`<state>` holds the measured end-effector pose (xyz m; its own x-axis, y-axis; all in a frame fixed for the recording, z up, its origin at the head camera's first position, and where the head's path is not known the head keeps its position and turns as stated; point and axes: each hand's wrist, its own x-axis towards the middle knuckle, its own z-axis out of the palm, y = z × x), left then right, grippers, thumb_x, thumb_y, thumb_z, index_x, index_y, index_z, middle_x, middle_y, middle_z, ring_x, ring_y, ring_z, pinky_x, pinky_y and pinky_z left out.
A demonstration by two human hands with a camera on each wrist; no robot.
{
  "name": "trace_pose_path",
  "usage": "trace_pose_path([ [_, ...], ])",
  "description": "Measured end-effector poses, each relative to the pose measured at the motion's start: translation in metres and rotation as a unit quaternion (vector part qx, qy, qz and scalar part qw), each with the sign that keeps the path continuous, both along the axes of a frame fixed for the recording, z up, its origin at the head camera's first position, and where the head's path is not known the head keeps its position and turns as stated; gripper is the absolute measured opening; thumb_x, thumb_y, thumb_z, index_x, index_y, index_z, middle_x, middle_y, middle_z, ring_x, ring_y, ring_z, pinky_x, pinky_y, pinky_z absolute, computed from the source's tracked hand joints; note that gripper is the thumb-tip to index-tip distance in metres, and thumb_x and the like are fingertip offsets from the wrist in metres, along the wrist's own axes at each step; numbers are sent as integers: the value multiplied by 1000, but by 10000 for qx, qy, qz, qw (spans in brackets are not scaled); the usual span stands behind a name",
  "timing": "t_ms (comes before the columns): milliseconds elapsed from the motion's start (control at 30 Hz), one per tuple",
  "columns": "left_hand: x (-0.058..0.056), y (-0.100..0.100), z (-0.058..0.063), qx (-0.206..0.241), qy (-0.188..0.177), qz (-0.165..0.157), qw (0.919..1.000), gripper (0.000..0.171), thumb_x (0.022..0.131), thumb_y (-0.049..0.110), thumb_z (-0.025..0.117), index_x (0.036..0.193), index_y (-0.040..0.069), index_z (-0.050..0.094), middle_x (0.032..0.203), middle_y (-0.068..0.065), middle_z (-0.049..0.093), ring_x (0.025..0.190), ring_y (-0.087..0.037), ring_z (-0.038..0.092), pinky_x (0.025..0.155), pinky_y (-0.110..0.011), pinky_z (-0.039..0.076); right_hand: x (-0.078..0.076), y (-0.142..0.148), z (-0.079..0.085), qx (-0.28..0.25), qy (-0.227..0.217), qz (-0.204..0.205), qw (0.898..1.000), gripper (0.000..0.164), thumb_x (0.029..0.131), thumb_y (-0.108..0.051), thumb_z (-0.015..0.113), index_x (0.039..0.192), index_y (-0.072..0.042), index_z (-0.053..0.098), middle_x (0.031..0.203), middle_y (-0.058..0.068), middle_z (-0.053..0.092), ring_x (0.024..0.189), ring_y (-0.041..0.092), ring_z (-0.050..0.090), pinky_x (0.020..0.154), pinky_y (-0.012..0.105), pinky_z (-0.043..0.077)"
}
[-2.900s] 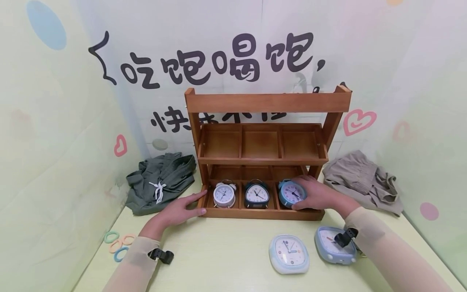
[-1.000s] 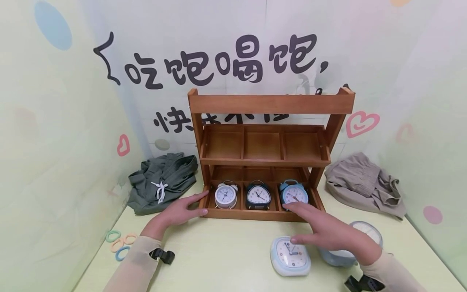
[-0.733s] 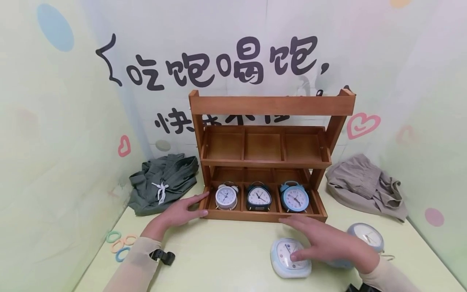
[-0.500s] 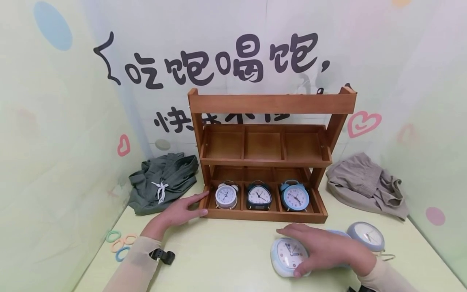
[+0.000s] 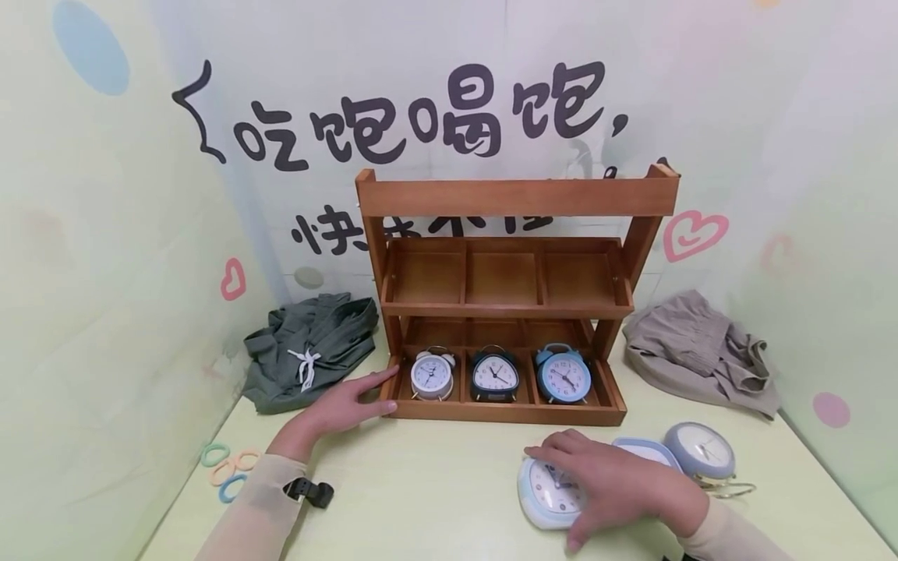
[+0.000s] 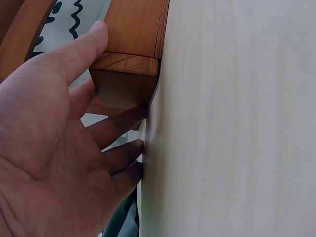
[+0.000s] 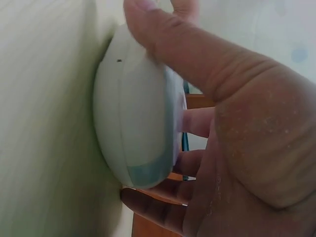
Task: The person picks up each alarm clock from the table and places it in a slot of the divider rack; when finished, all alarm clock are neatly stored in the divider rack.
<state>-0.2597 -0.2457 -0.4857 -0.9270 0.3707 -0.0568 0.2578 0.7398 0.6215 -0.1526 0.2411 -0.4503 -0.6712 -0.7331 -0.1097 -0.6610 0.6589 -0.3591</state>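
Observation:
My right hand [image 5: 613,487] is spread over a pale blue and white rounded-square alarm clock [image 5: 547,499] on the table. In the right wrist view, the thumb [image 7: 182,47] reaches past one side of this clock [image 7: 133,113], with the other fingers along the opposite side. My left hand [image 5: 344,413] rests against the left end of a brown wooden tiered shelf [image 5: 505,414], fingers mostly extended. Three clocks stand in its lower row: white twin-bell [image 5: 431,376], dark triangular [image 5: 494,378] and blue twin-bell [image 5: 564,378].
Beside my right hand lie a blue-framed clock [image 5: 645,448], partly hidden, and a round grey-blue clock [image 5: 700,452] with gold metal parts. Folded dark green cloth [image 5: 309,351] and beige cloth [image 5: 701,354] flank the shelf. Several coloured hair ties [image 5: 224,471] lie at left.
My right hand has let go of the blue twin-bell clock in the shelf, drawn back and come down over the rounded-square clock. The left hand has stayed at the shelf's end.

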Motion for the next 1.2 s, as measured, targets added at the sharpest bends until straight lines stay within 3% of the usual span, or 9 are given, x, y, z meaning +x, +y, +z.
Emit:
trace_pose_path([
  [300,2,0,-1,73,-47,34,10000,81,101,70,71,172,40,45,175,-13,44,160,-46,39,126,-72,33,0,-3,-2,96,307,23,9995,115,76,-78,90,167,-20,51,145,-7,55,129,14,54,103,39,57],
  [800,-3,0,1,7,0,-28,10000,81,102,70,70,172,41,44,175,-13,43,161,-45,39,126,-71,34,-6,-11,-7,-222,1264,135,9916,102,79,-61,97,161,-16,58,140,-5,59,119,12,60,99,39,59],
  [1000,-2,-1,0,-49,26,-24,10000,81,103,70,69,173,39,43,175,-16,42,160,-48,38,125,-74,32,-14,-19,9,-440,1819,389,9816,104,73,-52,101,160,-13,59,141,-2,61,121,16,63,101,42,60],
  [1200,-1,0,-1,-72,21,2,10000,80,103,69,69,172,39,44,175,-15,44,160,-47,39,125,-73,33,-27,-32,47,-333,1961,406,9792,103,75,-54,101,161,-16,58,143,2,63,122,19,63,100,45,61],
])
